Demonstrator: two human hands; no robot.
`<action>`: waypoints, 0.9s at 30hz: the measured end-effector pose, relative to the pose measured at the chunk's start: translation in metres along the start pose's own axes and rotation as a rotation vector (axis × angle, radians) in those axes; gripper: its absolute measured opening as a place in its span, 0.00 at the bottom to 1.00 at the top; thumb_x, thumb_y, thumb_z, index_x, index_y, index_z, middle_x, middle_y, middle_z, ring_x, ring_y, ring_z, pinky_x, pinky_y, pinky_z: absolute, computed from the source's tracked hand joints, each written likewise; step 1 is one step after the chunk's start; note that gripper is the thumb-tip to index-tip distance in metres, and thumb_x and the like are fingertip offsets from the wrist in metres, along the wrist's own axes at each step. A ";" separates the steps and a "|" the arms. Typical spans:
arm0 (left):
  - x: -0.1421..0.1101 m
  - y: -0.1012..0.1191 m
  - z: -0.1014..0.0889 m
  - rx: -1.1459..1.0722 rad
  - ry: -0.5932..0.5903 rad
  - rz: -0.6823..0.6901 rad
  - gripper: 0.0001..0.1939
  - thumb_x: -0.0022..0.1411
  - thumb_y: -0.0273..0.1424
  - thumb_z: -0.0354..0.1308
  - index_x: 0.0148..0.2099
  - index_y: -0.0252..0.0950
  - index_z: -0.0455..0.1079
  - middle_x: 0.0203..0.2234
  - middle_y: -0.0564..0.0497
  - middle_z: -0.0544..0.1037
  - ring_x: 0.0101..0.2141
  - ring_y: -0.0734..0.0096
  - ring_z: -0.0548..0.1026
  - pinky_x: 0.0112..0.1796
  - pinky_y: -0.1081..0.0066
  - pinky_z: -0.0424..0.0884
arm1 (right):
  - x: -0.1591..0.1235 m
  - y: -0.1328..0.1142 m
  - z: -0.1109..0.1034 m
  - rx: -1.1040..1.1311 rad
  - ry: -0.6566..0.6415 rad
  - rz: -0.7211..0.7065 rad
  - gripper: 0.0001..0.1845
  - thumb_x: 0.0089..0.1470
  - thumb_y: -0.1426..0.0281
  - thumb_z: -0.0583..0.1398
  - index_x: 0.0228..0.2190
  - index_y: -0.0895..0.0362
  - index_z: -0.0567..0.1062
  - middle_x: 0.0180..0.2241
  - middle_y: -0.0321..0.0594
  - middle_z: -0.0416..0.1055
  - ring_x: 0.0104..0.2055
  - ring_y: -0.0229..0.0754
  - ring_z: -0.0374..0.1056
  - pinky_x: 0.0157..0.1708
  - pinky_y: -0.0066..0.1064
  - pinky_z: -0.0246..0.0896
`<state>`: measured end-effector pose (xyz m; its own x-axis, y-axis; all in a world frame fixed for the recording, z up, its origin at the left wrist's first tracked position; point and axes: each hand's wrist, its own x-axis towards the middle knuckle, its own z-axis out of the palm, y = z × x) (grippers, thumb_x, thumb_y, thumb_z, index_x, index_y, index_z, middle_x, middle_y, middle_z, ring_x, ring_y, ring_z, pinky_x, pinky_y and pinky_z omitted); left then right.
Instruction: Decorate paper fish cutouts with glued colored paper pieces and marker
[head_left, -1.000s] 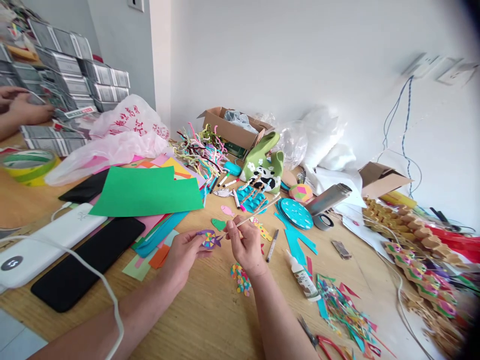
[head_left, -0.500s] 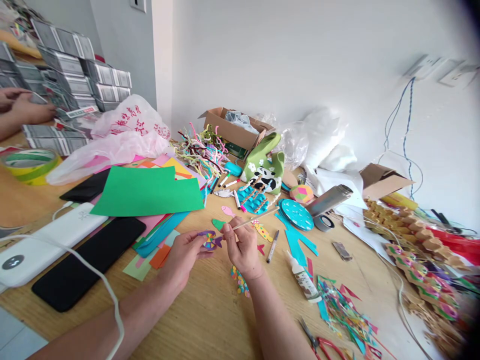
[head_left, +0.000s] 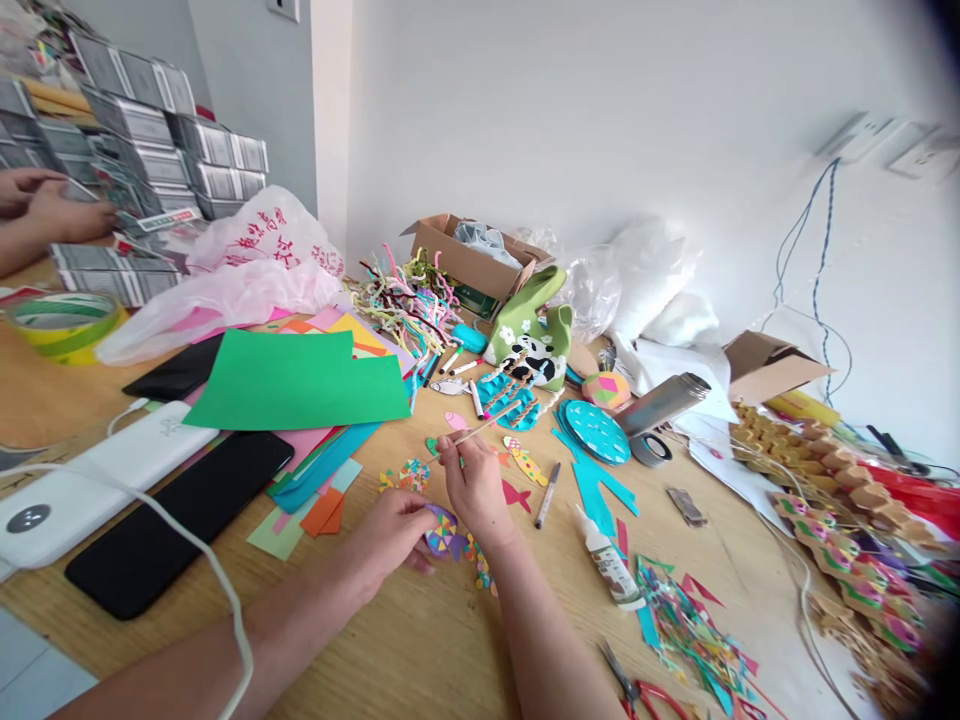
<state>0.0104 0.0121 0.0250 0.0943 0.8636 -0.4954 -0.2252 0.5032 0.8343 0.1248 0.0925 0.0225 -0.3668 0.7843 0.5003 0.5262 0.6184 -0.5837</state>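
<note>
Between the thumb and fingers of my left hand (head_left: 401, 525) is a small purple paper fish (head_left: 442, 530) patched with colourful triangles. My right hand (head_left: 476, 485) pinches a thin wooden stick (head_left: 487, 420), its upper end pointing away to the right. The stick's near tip is partly hidden by my fingers. Small confetti pieces (head_left: 409, 473) lie on the table beyond my left hand, and more dots (head_left: 480, 567) lie by my right wrist. Close to my right hand are a yellow paper fish (head_left: 525, 460), a red paper fish (head_left: 515, 494) and a pen (head_left: 548, 495).
Green paper (head_left: 300, 380), a power bank (head_left: 97, 490) and a black phone (head_left: 180, 525) lie left. A glue bottle (head_left: 609, 560), paper scraps (head_left: 694, 630) and red-handled scissors (head_left: 637, 690) lie right. Another person's hands (head_left: 60, 210) work at far left.
My left hand has moved down and right with the fish, uncovering confetti behind it. My right hand has shifted slightly up and left with the stick, away from the fish.
</note>
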 end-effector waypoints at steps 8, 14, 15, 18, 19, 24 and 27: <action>-0.001 0.000 -0.001 0.032 -0.029 -0.013 0.12 0.44 0.36 0.57 0.27 0.33 0.76 0.23 0.46 0.82 0.25 0.65 0.80 0.22 0.73 0.73 | -0.002 0.009 0.007 -0.051 -0.037 0.040 0.19 0.67 0.65 0.50 0.24 0.53 0.67 0.26 0.41 0.72 0.31 0.43 0.68 0.33 0.32 0.60; 0.001 0.000 -0.002 0.023 -0.005 -0.006 0.11 0.44 0.35 0.57 0.27 0.34 0.75 0.22 0.47 0.81 0.25 0.65 0.80 0.23 0.72 0.74 | -0.005 0.014 0.015 -0.020 -0.047 0.039 0.20 0.68 0.62 0.49 0.25 0.54 0.67 0.26 0.42 0.71 0.30 0.44 0.68 0.33 0.33 0.61; 0.001 0.000 -0.002 0.021 0.003 -0.002 0.10 0.44 0.35 0.57 0.27 0.34 0.75 0.22 0.47 0.81 0.25 0.65 0.80 0.23 0.72 0.74 | -0.005 0.014 0.016 -0.017 -0.048 0.041 0.20 0.68 0.62 0.49 0.25 0.54 0.67 0.26 0.42 0.72 0.30 0.44 0.68 0.34 0.33 0.61; 0.003 0.001 -0.004 0.017 0.034 0.007 0.09 0.44 0.33 0.56 0.26 0.34 0.74 0.22 0.48 0.81 0.24 0.65 0.80 0.22 0.72 0.74 | -0.005 0.014 0.017 0.016 -0.047 0.075 0.20 0.67 0.61 0.49 0.24 0.53 0.67 0.27 0.42 0.72 0.31 0.44 0.68 0.34 0.33 0.60; 0.003 0.001 -0.004 0.016 0.042 0.008 0.09 0.44 0.33 0.56 0.26 0.34 0.74 0.22 0.48 0.81 0.24 0.64 0.80 0.22 0.72 0.73 | -0.005 0.015 0.016 0.031 -0.045 0.090 0.20 0.66 0.60 0.50 0.23 0.53 0.66 0.26 0.42 0.72 0.31 0.44 0.68 0.34 0.33 0.60; 0.003 0.003 -0.005 0.010 0.060 0.010 0.08 0.46 0.33 0.59 0.26 0.34 0.74 0.21 0.47 0.81 0.24 0.64 0.80 0.22 0.73 0.73 | -0.004 0.018 0.011 0.068 -0.011 0.164 0.21 0.66 0.60 0.50 0.22 0.53 0.66 0.23 0.40 0.71 0.26 0.41 0.68 0.29 0.30 0.59; 0.003 0.003 -0.004 0.003 0.072 0.007 0.07 0.46 0.33 0.60 0.27 0.34 0.75 0.21 0.48 0.81 0.24 0.63 0.80 0.21 0.73 0.73 | -0.002 0.018 0.005 0.088 0.026 0.209 0.22 0.66 0.59 0.49 0.23 0.54 0.68 0.23 0.39 0.72 0.24 0.40 0.69 0.27 0.28 0.59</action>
<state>0.0062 0.0163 0.0252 0.0224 0.8627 -0.5052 -0.2228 0.4969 0.8387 0.1313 0.1024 0.0071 -0.2360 0.8951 0.3784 0.5190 0.4453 -0.7296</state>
